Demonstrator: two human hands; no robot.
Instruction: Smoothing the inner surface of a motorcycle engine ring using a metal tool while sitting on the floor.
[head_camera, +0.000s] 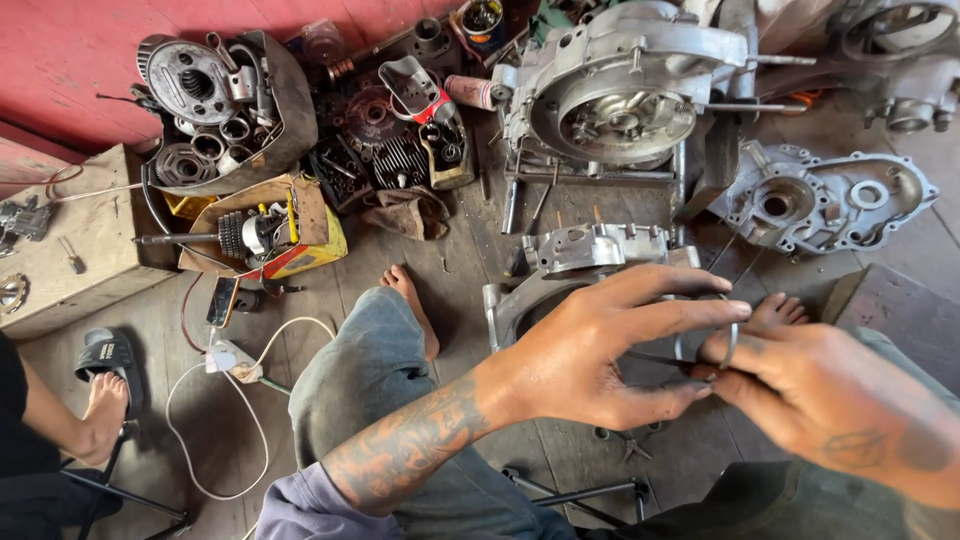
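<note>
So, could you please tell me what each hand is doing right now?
Left hand: fingers extended, thumb pinching the thin metal ring.
Right hand: closed on the same ring.

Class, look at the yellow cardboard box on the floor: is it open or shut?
Open: the yellow cardboard box has its flaps spread, with a finned metal part showing inside.

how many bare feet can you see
3: the person's own left foot by the jeans knee, their toes above the right hand, and another person's foot at far left. Others may be hidden.

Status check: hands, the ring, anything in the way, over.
Left hand and right hand both pinch a thin metal ring. Engine case half lies just below. Nothing blocks either grip.
</note>
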